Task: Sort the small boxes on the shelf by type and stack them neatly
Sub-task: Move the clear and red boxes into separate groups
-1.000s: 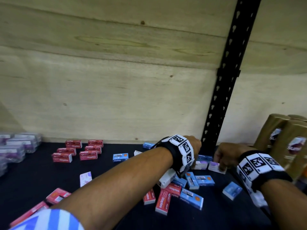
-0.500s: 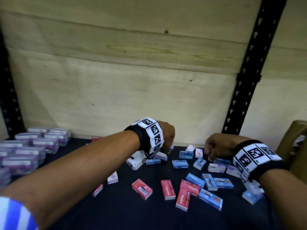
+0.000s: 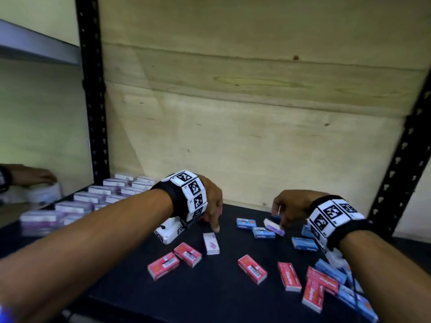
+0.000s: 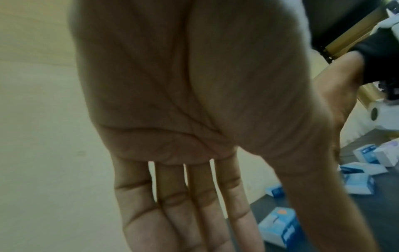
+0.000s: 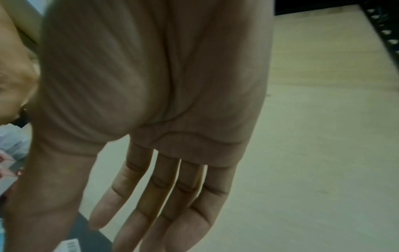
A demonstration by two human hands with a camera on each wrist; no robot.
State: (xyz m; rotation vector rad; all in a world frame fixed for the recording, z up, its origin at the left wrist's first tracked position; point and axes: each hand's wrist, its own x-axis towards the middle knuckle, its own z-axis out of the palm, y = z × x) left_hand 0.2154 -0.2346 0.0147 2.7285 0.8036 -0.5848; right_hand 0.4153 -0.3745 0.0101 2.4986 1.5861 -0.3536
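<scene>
Small boxes lie scattered on the black shelf: red ones, blue ones, a lilac one and a white-and-pink one. My left hand hangs just behind the white-and-pink box, fingers pointing down, apart from it. In the left wrist view my left hand shows a bare palm with straight fingers. My right hand hovers over the lilac box and holds nothing. The right wrist view shows my right hand with its fingers stretched out too.
Rows of stacked purple-and-white boxes fill the shelf's left side. Another person's hand rests on a box beyond the left upright. A plywood back wall and the right upright bound the shelf.
The view has swung left, bringing the stacked purple boxes and the left upright in. My left hand has come down toward the white-and-pink box. Both hands' fingers have straightened.
</scene>
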